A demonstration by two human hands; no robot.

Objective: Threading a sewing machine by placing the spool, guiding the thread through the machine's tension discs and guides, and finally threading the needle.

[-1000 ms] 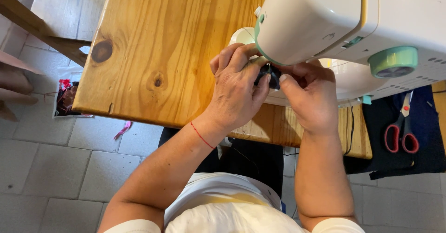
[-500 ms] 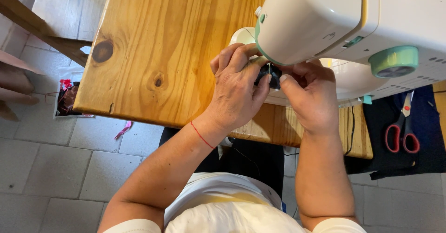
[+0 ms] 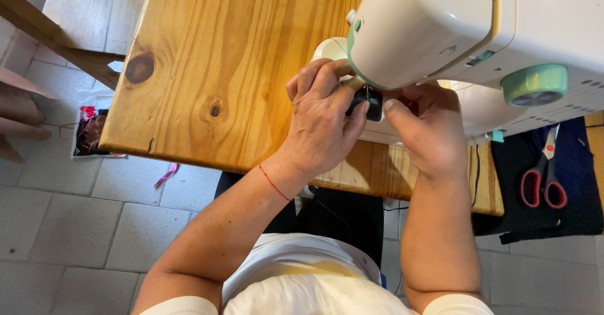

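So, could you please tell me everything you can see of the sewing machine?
The sewing machine is white, plastic-looking, with mint-green trim and a round green dial at its side. It stands on the wooden table, filling the upper right. The left hand and right hand reach under its head, fingers around a small black part there.

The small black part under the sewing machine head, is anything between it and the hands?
Nothing visible: the left hand and right hand both have fingers on the black part, beneath the sewing machine.

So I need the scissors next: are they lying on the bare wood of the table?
No, the red-handled scissors lie on a dark cloth right of the sewing machine.
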